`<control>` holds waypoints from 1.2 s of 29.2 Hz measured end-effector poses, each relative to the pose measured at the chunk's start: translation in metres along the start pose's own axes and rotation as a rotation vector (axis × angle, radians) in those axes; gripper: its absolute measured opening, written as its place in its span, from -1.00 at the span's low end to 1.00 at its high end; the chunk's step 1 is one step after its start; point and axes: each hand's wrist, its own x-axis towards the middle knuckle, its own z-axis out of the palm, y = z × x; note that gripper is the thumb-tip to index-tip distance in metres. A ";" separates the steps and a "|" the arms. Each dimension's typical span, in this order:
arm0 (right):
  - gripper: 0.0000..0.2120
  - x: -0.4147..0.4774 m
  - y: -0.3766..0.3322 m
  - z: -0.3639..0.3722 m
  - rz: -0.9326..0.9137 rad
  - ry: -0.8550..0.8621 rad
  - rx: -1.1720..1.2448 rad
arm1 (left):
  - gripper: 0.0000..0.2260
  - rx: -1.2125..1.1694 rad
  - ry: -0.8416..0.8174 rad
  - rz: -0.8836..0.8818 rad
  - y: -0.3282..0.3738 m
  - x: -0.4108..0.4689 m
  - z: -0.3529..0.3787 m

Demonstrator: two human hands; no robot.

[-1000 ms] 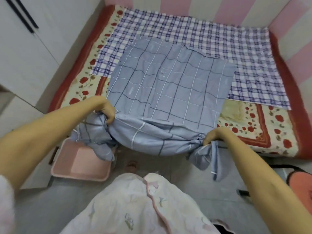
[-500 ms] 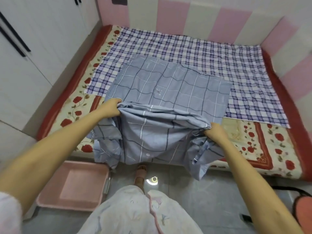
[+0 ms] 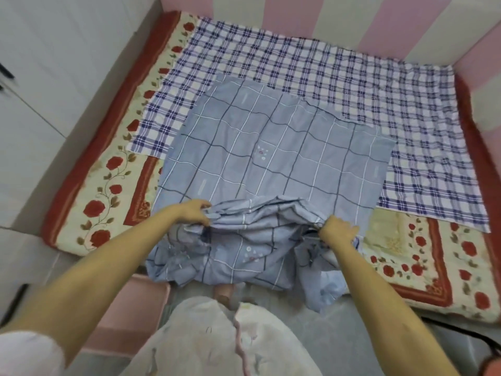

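- On the bed [image 3: 108, 191], a blue checked sheet [image 3: 271, 158] lies spread over a plaid cloth [image 3: 298, 63]; its near part is bunched and hangs off the bed's near edge.
- Left hand [image 3: 193, 213] — fingers curled round the bunched fold at its left end.
- Right hand [image 3: 337, 229] — fingers gripping the fold's right end.
- Pink basin [image 3: 141, 308] stands on the floor, beneath the left forearm.

The pale blue sheet [image 3: 271, 147], crossed by dark and white grid lines with a small flower print, lay spread flat on the checked cloth [image 3: 352, 85]. Its near edge was bunched into folds between my left hand [image 3: 193, 213] and my right hand [image 3: 337, 230], the rest hanging crumpled off the bed [image 3: 108, 185].
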 end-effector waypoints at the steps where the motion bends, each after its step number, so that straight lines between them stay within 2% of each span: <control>1: -0.64 0.004 -0.006 0.006 -0.017 -0.065 -0.055 | -0.47 -0.019 -0.080 -0.016 -0.003 0.007 0.003; 3: -0.54 0.007 -0.013 0.016 -0.063 -0.131 -0.126 | -0.55 -0.069 -0.121 -0.039 -0.006 0.011 0.011; 8: -0.52 0.025 -0.058 0.034 -0.359 -0.117 -0.165 | -0.74 -0.296 0.175 -0.085 -0.028 0.015 0.034; 10: -0.52 0.033 -0.093 0.047 -0.509 -0.122 -0.166 | -0.75 -0.411 0.289 -0.177 -0.054 0.022 0.048; 14: -0.53 0.030 -0.155 0.080 -0.690 -0.180 -0.074 | -0.80 -0.546 0.470 -0.348 -0.103 0.037 0.075; 16: -0.53 0.025 -0.180 0.104 -0.777 -0.188 0.003 | -0.92 -0.586 0.534 -0.445 -0.127 0.044 0.090; 19: -0.51 0.025 -0.225 0.154 -0.906 -0.253 0.049 | -0.94 -0.681 0.598 -0.580 -0.191 0.071 0.106; 21: -0.54 0.031 -0.251 0.181 -0.969 -0.249 0.056 | -0.80 -0.663 0.629 -0.630 -0.239 0.095 0.112; 24: -0.56 0.044 -0.300 0.227 -1.052 -0.225 0.088 | -0.49 -0.637 0.653 -0.743 -0.306 0.137 0.119; 26: -0.63 0.051 -0.326 0.240 -1.059 -0.163 0.158 | -0.38 -0.661 0.682 -0.673 -0.322 0.162 0.116; 27: -0.67 0.054 -0.339 0.246 -1.062 -0.094 0.201 | -0.42 -0.682 0.706 -0.628 -0.328 0.172 0.116; 30: -0.65 0.062 -0.380 0.258 -1.046 0.014 0.326 | -0.82 -0.820 0.746 -0.469 -0.335 0.194 0.121; 31: -0.60 0.064 -0.396 0.260 -1.038 0.008 0.360 | -0.82 -0.831 0.768 -0.416 -0.335 0.200 0.127; 34: -0.53 0.067 -0.434 0.261 -1.087 -0.014 0.397 | -0.94 -0.583 0.900 -0.205 -0.328 0.209 0.145; 35: -0.51 0.066 -0.446 0.262 -1.112 -0.028 0.383 | -0.88 -0.477 0.893 -0.176 -0.324 0.210 0.152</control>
